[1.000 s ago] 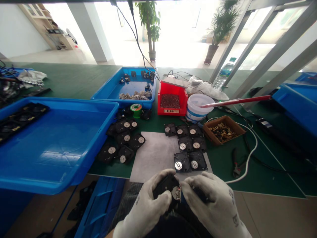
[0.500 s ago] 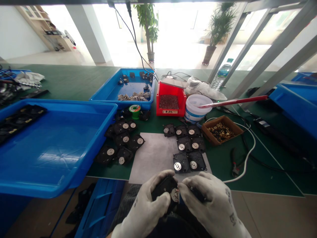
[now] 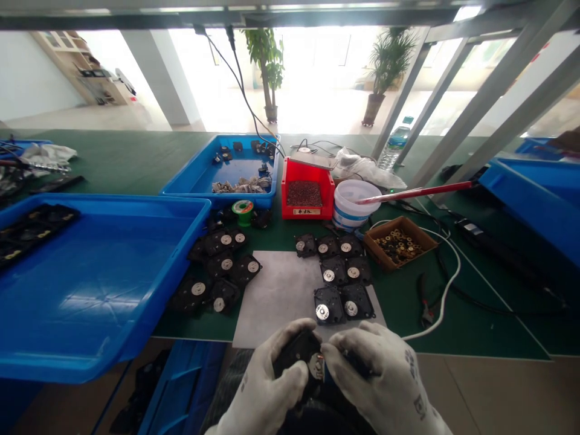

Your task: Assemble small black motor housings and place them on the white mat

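Close to my body, below the table's front edge, my left hand (image 3: pixel 274 380) in a white glove grips a black plastic housing (image 3: pixel 296 353). A silvery round metal part (image 3: pixel 316 366) shows on the housing's right side. My right hand (image 3: pixel 378 371), also gloved, is closed with its fingertips against that metal part. Something dark shows between its fingers, too hidden to name. Ahead of the hands, similar black housings (image 3: pixel 343 302) with silver discs lie in rows on and beside a white paper sheet (image 3: pixel 272 296). More black housings (image 3: pixel 220 266) lie left of the sheet.
A large blue tray (image 3: pixel 136 260) stands at left, a smaller blue tray (image 3: pixel 181 186) behind it. Further back are a solder spool (image 3: pixel 243 212), a red bin (image 3: pixel 301 211) and a white bucket (image 3: pixel 348 214). At right lie a box of brass parts (image 3: pixel 385 260) and pliers (image 3: pixel 425 305).
The camera view has tilted up slightly, so the scene sits lower. Both hands keep their hold, with the housing and metal part turned only slightly.
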The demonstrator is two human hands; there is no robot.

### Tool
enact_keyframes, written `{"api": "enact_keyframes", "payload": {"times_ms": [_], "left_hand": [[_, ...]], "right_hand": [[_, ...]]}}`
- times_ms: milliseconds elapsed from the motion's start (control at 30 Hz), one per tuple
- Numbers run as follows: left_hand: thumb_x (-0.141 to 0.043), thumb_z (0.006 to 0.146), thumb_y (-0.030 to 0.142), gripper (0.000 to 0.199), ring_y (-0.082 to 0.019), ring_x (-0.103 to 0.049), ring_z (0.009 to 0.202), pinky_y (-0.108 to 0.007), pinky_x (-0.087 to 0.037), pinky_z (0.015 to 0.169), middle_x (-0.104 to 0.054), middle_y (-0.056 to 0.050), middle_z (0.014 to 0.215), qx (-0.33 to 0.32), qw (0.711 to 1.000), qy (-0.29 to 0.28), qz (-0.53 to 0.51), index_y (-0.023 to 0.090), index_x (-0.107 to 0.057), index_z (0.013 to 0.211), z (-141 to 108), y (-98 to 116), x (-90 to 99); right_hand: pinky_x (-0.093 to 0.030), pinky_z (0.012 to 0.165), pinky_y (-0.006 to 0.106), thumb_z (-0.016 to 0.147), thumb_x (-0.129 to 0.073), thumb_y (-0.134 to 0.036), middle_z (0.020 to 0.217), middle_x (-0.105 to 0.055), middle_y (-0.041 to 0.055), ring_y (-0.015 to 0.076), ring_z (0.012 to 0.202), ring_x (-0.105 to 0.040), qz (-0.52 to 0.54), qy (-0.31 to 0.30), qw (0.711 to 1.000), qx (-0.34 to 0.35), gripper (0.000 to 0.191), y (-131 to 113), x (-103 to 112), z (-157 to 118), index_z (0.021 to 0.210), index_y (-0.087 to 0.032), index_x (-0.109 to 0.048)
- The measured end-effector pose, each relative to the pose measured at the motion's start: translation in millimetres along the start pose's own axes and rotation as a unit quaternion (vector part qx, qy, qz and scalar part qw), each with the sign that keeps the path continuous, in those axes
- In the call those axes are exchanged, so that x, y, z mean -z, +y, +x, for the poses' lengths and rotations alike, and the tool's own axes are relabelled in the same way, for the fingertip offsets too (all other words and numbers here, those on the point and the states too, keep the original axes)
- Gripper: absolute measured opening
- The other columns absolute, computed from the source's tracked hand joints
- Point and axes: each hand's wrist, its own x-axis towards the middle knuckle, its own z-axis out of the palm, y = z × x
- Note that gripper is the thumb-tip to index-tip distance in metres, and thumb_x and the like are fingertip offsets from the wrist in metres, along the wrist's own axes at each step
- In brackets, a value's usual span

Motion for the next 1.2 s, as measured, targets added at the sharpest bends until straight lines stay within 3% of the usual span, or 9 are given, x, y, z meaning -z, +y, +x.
{"api": "enact_keyframes", "payload": {"times_ms": [567,733,900,1033,1200], "left_hand": [[-0.070,0.081,0.025,0.050,-0.032,-0.072,0.116,-0.035,-0.057,0.099,-0.079,-0.008,0.122,0.011,1.000,-0.004,0.010,0.020,-0.069,0.130,-0.5,3.5,-2.5],[-0.072,0.082,0.031,0.051,-0.034,-0.070,0.120,-0.040,-0.055,0.105,-0.077,-0.010,0.124,0.003,1.000,-0.008,0.001,0.020,-0.069,0.131,1.0,4.3,-1.8],[-0.072,0.083,0.036,0.051,-0.036,-0.069,0.121,-0.041,-0.057,0.102,-0.077,-0.011,0.124,0.003,1.000,-0.016,-0.003,0.020,-0.069,0.131,2.7,4.5,-0.5],[-0.071,0.083,0.036,0.052,-0.034,-0.072,0.111,-0.039,-0.059,0.095,-0.077,-0.010,0.122,0.014,1.000,-0.019,0.007,0.020,-0.068,0.133,2.6,2.9,-0.1],[-0.071,0.083,0.033,0.052,-0.036,-0.068,0.123,-0.043,-0.055,0.106,-0.076,-0.011,0.128,-0.002,1.000,-0.012,0.019,0.020,-0.069,0.132,1.6,0.6,0.9]], "right_hand": [[-0.046,0.064,0.032,0.094,-0.069,-0.024,0.064,-0.071,-0.0037,0.0167,0.058,-0.066,-0.020,-0.015,1.000,-0.005,0.020,0.7,3.1,-5.1,0.074,-0.026,-0.067],[-0.048,0.063,0.030,0.094,-0.070,-0.023,0.067,-0.073,-0.0034,0.0163,0.060,-0.067,-0.002,-0.003,1.000,-0.009,0.017,4.1,2.0,-6.0,0.077,-0.026,-0.068],[-0.049,0.062,0.031,0.094,-0.069,-0.022,0.067,-0.073,-0.0022,0.0169,0.060,-0.068,0.000,-0.008,1.000,-0.011,0.017,5.0,3.3,-5.0,0.078,-0.025,-0.069],[-0.052,0.068,0.031,0.095,-0.069,-0.021,0.068,-0.075,-0.0026,0.0164,0.059,-0.069,0.001,-0.009,1.000,-0.003,0.017,2.4,3.2,-4.0,0.078,-0.025,-0.068],[-0.050,0.067,0.030,0.093,-0.070,-0.020,0.069,-0.075,-0.0034,0.0156,0.058,-0.069,0.003,-0.013,1.000,0.001,0.016,3.3,2.9,-4.0,0.078,-0.025,-0.068]]}}
